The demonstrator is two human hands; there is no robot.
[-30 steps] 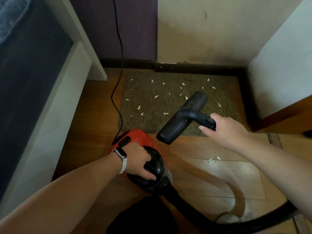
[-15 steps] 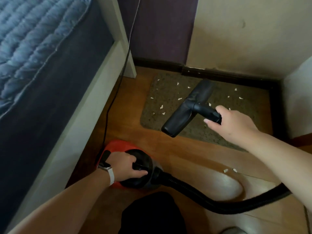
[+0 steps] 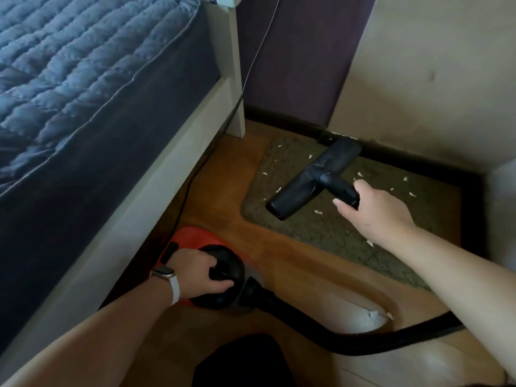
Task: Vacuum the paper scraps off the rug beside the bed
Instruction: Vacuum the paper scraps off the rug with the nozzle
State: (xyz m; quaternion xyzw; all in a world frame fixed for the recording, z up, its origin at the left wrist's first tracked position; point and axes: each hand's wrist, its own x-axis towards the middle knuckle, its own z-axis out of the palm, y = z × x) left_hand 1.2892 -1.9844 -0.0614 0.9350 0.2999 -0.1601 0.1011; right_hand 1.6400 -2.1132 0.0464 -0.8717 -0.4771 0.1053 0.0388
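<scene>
The wooden floor (image 3: 220, 191) carries the rug (image 3: 321, 236) against the skirting (image 3: 405, 160), paper scraps (image 3: 318, 212) strewn on it; my red vacuum canister (image 3: 192, 236) stands beside the bed frame (image 3: 167, 174); its hose (image 3: 335, 342) trails over the boards; stray bits (image 3: 372, 314) lie near it.

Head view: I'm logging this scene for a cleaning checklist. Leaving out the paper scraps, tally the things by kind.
Hands: 2, left hand, right hand
Canister vacuum with hose and floor nozzle: 1
Rug: 1
Bed: 1
Smartwatch: 1
Total: 6
</scene>
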